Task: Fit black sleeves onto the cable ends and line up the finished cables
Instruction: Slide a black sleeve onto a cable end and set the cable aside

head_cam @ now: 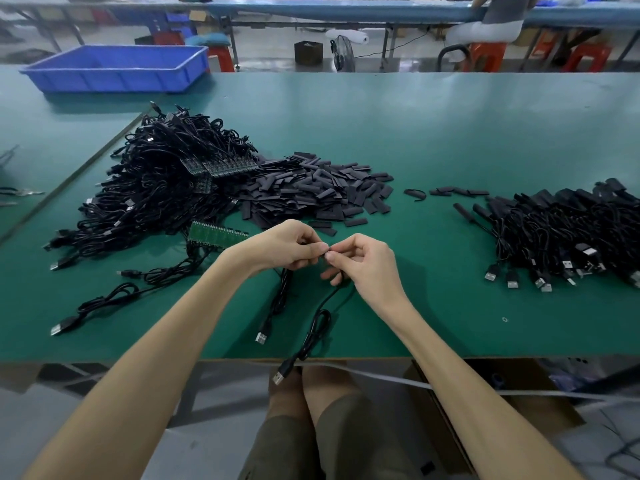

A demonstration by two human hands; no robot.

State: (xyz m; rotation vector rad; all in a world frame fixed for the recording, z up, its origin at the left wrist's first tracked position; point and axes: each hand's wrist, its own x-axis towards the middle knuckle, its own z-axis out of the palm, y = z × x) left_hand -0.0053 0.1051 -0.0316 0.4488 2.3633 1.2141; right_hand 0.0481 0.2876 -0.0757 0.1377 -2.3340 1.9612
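My left hand (289, 245) and my right hand (363, 261) meet above the green table (450, 140), fingertips pinching a small black piece between them; whether it is a sleeve or a cable end is hidden by the fingers. Two black USB cables hang from the hands: one cable (277, 303) lies on the table, the other cable (311, 334) trails over the front edge with its plug dangling. A heap of loose black sleeves (311, 192) lies behind the hands. Unfinished cables (156, 188) are piled at the left. Sleeved cables (561, 230) lie at the right.
A green circuit board strip (218, 233) lies by my left wrist. A blue plastic bin (117, 67) stands at the far left. A few stray sleeves (457, 192) lie mid-table. A person (495, 19) sits at another bench behind. A cardboard box (485, 393) is under the table.
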